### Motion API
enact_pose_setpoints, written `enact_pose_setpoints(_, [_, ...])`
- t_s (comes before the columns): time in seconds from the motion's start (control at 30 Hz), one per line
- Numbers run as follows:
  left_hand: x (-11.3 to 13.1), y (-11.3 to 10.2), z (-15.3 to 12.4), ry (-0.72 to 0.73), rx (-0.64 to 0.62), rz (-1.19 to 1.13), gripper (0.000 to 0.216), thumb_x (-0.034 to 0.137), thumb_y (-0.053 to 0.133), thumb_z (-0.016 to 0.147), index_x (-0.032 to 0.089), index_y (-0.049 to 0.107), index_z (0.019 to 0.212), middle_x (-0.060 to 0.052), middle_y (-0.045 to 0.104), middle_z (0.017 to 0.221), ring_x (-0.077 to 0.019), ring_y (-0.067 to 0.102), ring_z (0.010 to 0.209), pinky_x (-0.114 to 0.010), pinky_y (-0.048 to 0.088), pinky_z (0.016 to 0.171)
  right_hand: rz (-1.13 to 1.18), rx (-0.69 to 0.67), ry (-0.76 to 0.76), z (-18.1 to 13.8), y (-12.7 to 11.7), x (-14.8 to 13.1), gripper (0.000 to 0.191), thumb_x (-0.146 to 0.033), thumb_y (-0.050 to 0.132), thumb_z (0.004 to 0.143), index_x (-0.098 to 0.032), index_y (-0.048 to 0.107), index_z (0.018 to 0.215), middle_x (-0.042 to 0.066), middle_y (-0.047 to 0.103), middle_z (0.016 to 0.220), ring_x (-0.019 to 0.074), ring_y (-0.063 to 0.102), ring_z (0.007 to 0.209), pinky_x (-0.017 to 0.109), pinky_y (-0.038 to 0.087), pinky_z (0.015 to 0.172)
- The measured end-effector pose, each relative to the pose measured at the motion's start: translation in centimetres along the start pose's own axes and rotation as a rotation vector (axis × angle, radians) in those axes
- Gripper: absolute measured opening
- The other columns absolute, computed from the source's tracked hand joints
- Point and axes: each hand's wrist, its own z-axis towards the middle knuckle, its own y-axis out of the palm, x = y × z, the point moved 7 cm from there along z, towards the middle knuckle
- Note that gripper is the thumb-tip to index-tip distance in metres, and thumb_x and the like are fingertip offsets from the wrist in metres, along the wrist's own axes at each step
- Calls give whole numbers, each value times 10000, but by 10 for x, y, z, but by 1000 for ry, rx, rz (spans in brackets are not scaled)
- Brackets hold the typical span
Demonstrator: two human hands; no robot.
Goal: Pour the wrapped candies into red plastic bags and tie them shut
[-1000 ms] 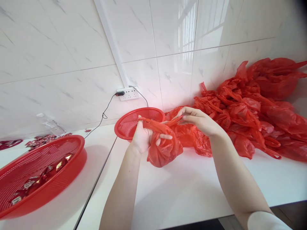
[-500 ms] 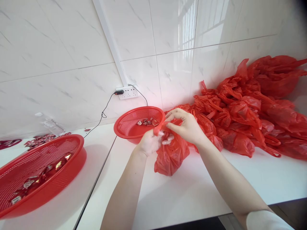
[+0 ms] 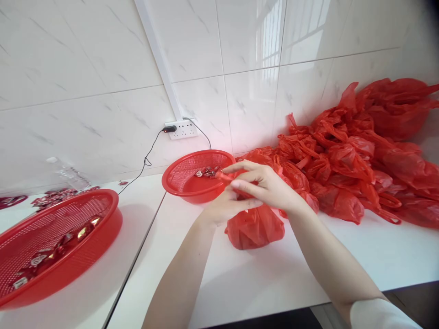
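A filled red plastic bag (image 3: 255,228) hangs just over or rests on the white table, below my two hands; I cannot tell which. My left hand (image 3: 224,203) is closed round the gathered neck of the bag, its fingertips partly hidden behind the right hand. With thumb and fingers, my right hand (image 3: 259,183) pinches the bag's twisted handle end, which sticks out to the left. Right behind the hands stands a round red plastic basket (image 3: 197,194) with a few shiny wrapped pieces (image 3: 207,172) in it.
A large pile of tied red plastic bags (image 3: 350,164) lies along the wall at right. A bigger red basket (image 3: 85,249) with wrapped pieces stands at left. Behind it are a clear bottle (image 3: 70,173) and a power strip (image 3: 183,129) with a black cable. A seam crosses the table.
The bag's body has shifted a little to the right and looks flatter and wider. My left hand has turned palm down, and the handle end now points left between my fingers.
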Motion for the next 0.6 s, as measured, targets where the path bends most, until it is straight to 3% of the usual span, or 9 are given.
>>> enact_pose_setpoints(0.13, [1, -11, -3, -27, 168, -154, 276, 456, 634, 849, 187, 573, 844, 65, 400, 554, -46, 320, 425, -201, 231, 444, 28, -41, 122, -3, -15, 10, 272, -346, 502, 948, -281, 688, 1135, 28, 663, 1210, 206, 592, 1159, 384, 448, 1012])
enact_pose_setpoints(0.23, [-3, -23, -2, -54, 238, -227, 319, 494, 569, 875, 177, 604, 860, 65, 381, 433, -67, 334, 379, -194, 282, 429, 34, -88, 202, -6, -23, 26, 232, -274, 584, 872, -237, 701, 1068, 30, 708, 1084, 203, 654, 1020, 353, 516, 898])
enact_pose_setpoints(0.3, [-6, -28, 0, -82, 225, -261, 357, 493, 522, 898, 169, 647, 979, 51, 412, 397, -81, 359, 369, -190, 325, 438, 28, -31, 229, -7, -31, 36, 192, -211, 566, 847, -211, 720, 961, 27, 724, 988, 194, 671, 927, 329, 534, 816])
enact_pose_setpoints(0.43, [-8, -27, 3, -138, 80, -366, 418, 432, 433, 957, 172, 604, 1236, -33, 637, 560, -50, 338, 359, -156, 310, 428, 1, 120, 277, -7, -48, 52, 216, -142, 541, 797, -191, 732, 887, 22, 728, 913, 179, 671, 838, 311, 531, 772])
enact_pose_setpoints(0.6, [-10, -35, 7, -160, 74, -485, 398, 361, 438, 974, 149, 597, 1270, -110, 723, 789, -34, 378, 408, -136, 357, 456, -1, 275, 296, -11, -69, 54, 244, -113, 534, 760, -175, 729, 893, 22, 717, 824, 155, 652, 728, 277, 519, 690])
